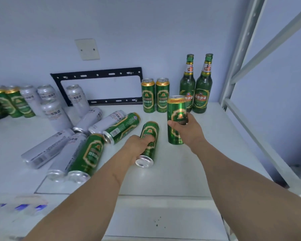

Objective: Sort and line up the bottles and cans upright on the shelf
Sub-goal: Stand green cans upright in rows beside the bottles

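A: What carries it all?

B: A white shelf [189, 171] against a pale blue wall [146, 23], with a grey metal upright frame [241, 49] at the right. A black metal bracket [97, 87] leans at the far wall.

A: And the biggest items?

B: Two green glass beer bottles [195, 84] stand upright side by side at the far right. Just left of them, two green cans [155, 95] stand upright, touching.

A: The rest?

B: Left of centre, a heap of silver cans [66, 141] and green ones lies on its side. Far left, more silver and green cans [16, 101] stand, blurred by the lens.

A: The hands?

B: The right hand [186, 129] has its grip curled round an upright green can [176, 117], near the standing pair; whether it touches the shelf I cannot tell. The left hand [137, 146] has its grip wrapped round a lying green can [149, 143], its silver bottom toward the near edge.
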